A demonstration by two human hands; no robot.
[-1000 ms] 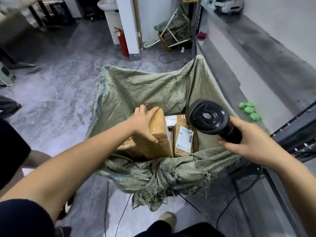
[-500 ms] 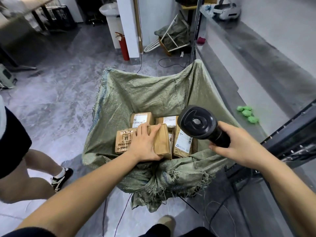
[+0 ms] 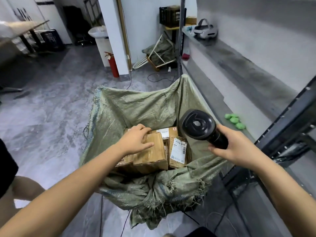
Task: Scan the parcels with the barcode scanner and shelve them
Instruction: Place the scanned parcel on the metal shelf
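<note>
An open green woven sack (image 3: 136, 110) stands on the floor with several brown cardboard parcels inside. My left hand (image 3: 136, 141) lies on top of the nearest taped parcel (image 3: 152, 154), fingers spread over its far edge and thumb along its top. To its right a smaller parcel (image 3: 178, 151) stands with a white barcode label facing up. Behind it another labelled parcel (image 3: 166, 132) shows. My right hand (image 3: 232, 146) grips the handle of a black barcode scanner (image 3: 198, 124), whose round head hangs over the sack's right side.
A grey shelf ledge (image 3: 239, 77) runs along the right, bearing green lumps (image 3: 234, 119) and a white headset (image 3: 206, 31). Dark metal shelf uprights (image 3: 287, 124) stand at right. A red fire extinguisher (image 3: 113, 65) and a pillar lie behind. Another person's leg (image 3: 22, 187) is at left.
My left hand has slid further back over the near parcel, now tipped flatter. The scanner has stayed over the sack's right side. The view has tilted up.
</note>
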